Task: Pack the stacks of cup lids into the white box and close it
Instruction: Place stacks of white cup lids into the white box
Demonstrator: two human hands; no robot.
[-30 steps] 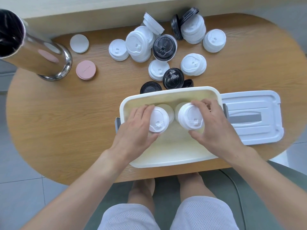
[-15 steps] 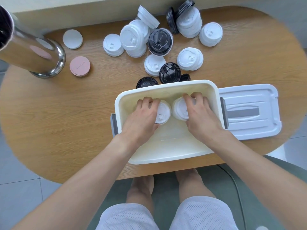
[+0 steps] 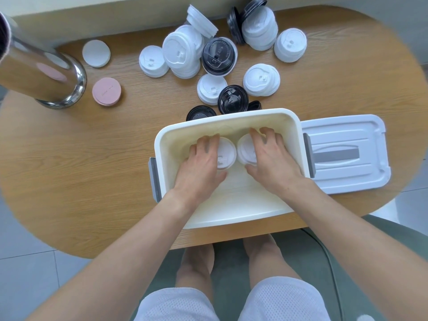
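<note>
Inside the white box (image 3: pixel 162 144), each lid stack half hidden under its gripping hand, left (image 3: pixel 203 163) and right (image 3: pixel 271 161)

Lid stacks (image 3: pixel 227 153) crowding white box (image 3: pixel 231 118) far half; near half seemingly clear.

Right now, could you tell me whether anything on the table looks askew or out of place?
Yes: at the table's far edge, a white lid stack has tipped onto its side, and black lids stand on edge against a white stack. Both hands are setting upright stacks in the white box.
</note>
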